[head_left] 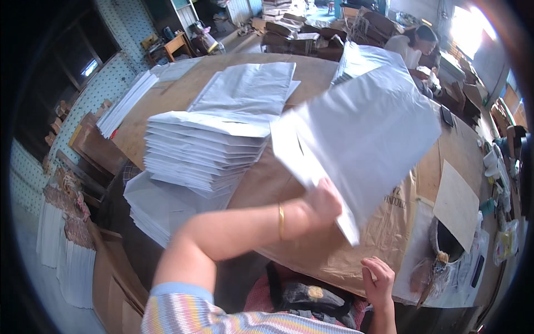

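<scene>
Because the tall stack of flat white paper bags (203, 150) at centre left already fans out unevenly, with its lower layers jutting toward the edge of the round wooden table (167, 92), another bag dropped carelessly on top could, I judge, push the pile over toward the lower heap of white sheets (161, 206) beneath it. In the middle of the frame the left hand (322, 203) has its fingers clenched on one corner of a large white paper bag (367, 133), which hangs tilted in the air above the brown kraft paper sheet (328, 239). Held by one corner only, it may crease or slip. At lower right the right hand (378, 278) rests loosely curled, holding nothing, at the kraft paper's near edge.
</scene>
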### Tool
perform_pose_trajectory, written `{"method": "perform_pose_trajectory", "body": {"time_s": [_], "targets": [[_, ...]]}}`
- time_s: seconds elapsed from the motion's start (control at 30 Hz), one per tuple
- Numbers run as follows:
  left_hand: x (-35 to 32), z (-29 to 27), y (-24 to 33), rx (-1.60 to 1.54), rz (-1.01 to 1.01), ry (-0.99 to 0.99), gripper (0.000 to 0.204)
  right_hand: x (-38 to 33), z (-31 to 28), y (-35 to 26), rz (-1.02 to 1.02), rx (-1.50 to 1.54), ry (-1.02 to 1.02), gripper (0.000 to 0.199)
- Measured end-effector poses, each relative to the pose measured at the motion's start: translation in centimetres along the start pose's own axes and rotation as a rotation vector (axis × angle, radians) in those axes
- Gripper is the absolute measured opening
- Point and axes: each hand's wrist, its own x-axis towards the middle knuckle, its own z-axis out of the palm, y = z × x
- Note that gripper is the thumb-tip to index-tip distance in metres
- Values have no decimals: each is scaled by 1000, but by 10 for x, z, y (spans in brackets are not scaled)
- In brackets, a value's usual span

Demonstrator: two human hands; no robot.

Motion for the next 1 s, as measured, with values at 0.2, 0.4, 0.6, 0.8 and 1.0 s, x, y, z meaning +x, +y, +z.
{"method": "perform_pose_trajectory", "body": {"time_s": [0.2, 0.4, 0.6, 0.8, 1.0], "targets": [[-35, -105, -212, 392, -138, 40, 10, 1, 17, -8, -6, 14, -64, 14], [-115, -104, -273, 120, -452, -269, 24, 14, 44, -4, -77, 13, -117, 13], [-157, -96, -260, -151, -374, -234, 35, 47, 70, -19, -188, 3, -349, 17], [-175, -89, -248, -115, -326, -335, 43, 225, 114, -121, -550, 125, -340, 53], [-186, -107, -271, -518, -423, -597, 60, 310, 251, -155, -401, -66, -644, 63]]}}
